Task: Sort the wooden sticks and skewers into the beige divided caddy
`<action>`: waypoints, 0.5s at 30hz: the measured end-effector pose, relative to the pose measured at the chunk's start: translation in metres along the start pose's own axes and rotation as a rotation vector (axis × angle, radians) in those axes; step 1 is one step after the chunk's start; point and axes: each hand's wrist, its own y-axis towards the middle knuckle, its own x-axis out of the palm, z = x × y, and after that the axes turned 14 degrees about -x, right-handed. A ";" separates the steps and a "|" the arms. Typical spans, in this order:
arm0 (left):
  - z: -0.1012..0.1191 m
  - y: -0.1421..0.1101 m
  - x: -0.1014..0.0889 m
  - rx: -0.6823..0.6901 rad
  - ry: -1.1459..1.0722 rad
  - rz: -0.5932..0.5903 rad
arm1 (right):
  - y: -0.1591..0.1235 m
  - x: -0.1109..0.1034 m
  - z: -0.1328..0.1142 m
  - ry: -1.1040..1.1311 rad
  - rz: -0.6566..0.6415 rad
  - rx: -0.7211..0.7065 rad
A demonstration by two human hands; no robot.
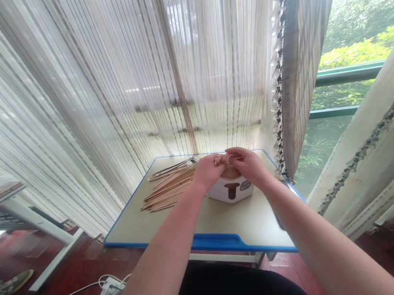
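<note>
A loose pinch could have dropped the small pale piece (225, 160); a wrist knock could have tipped the white container (230, 193) below, towards the worktop's (207, 223) two o'clock. Left hand (208, 170) and right hand (247, 161) held it, grip narrow. Sticks (169, 190) lay at the container's nine o'clock.

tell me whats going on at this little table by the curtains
A person has both bare hands, left and right, close together over a white box with brown markings. The fingers hold something small and pale, too blurred to name. To the left of the box, many thin sticks lie loosely side by side on the blue-edged table, with a slim metallic item beyond them.
</note>
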 end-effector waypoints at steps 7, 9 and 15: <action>0.000 -0.032 -0.002 0.025 -0.082 0.228 | -0.024 0.003 -0.035 -0.255 0.255 -0.252; -0.009 -0.051 -0.009 0.047 -0.066 0.379 | -0.042 0.013 -0.051 -0.286 0.360 -0.341; -0.079 -0.100 -0.034 -0.108 0.334 0.557 | -0.091 0.090 -0.048 -0.208 -0.119 -0.378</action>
